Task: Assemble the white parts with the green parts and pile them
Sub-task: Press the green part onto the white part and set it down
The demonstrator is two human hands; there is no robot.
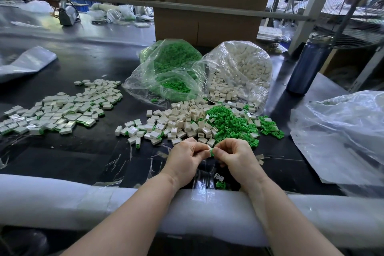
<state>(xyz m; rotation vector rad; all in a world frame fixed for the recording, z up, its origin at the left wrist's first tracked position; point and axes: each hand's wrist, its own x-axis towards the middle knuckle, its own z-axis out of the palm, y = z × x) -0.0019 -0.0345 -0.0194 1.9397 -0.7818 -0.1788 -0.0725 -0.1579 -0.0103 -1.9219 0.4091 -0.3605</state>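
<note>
Both hands are meeting over the counter (62, 158): the left hand (185, 158) is pinching a white part (208, 147), the right hand (234, 155) is pinching a green part (211, 152) against it. Misaligned pressing could be jamming the insert or flicking it away. Beyond, loose white parts (176, 118) and green parts (230, 122) are spilling from two clear bags, the green-filled bag (166, 68) and white-filled bag (239, 68); the assembled pile (60, 108) is lying left.

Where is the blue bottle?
In the head view the blue bottle stands upright on the right side of the table, just right of the bag of white parts and beyond the crumpled plastic sheet.
</note>
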